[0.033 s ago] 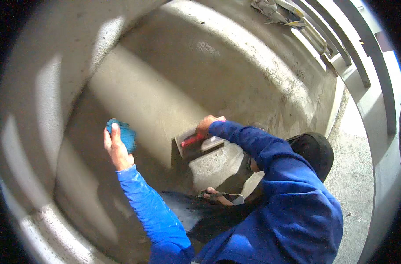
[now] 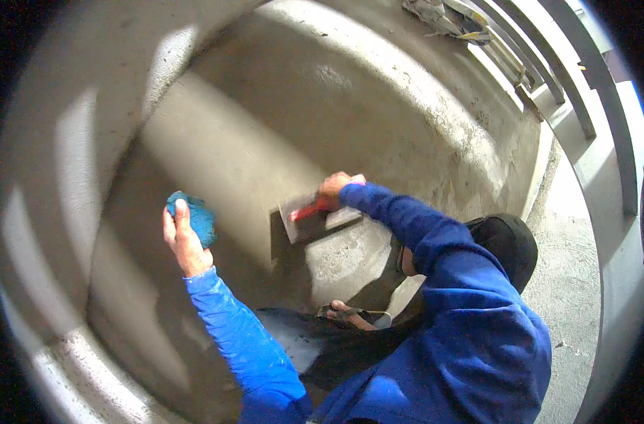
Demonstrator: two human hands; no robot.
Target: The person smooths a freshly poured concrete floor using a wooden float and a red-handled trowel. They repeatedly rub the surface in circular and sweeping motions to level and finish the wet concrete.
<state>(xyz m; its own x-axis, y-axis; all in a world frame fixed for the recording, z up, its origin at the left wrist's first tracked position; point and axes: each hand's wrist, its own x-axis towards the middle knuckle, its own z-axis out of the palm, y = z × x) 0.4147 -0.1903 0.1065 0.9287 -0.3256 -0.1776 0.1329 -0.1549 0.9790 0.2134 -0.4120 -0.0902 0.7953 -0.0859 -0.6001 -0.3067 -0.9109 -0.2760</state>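
Note:
My left hand [image 2: 186, 247], at the left over the grey cement surface [image 2: 230, 141], is closed round a crumpled blue sponge [image 2: 204, 224], thumb on top. My right hand [image 2: 332, 188] grips the red handle of a flat plastering trowel [image 2: 294, 227]. The trowel's rectangular metal blade lies at or just above the cement, slightly blurred; whether it touches I cannot tell. Below the blade is a paler, sunlit patch [image 2: 343, 258] of rough cement. Both my sleeves are blue, the left one spotted with pale smears.
A plastered wall [image 2: 60, 141] meets the surface along a dark corner line at the left. My sandalled foot [image 2: 350, 314] is near the trowel, with my dark-clad knee [image 2: 509, 247] at the right. Pale slats [image 2: 576, 71] and a crumpled sack [image 2: 442, 18] are at the upper right.
My right hand and the trowel have shifted slightly away from me. My left hand, with the sponge, has moved a little to the left.

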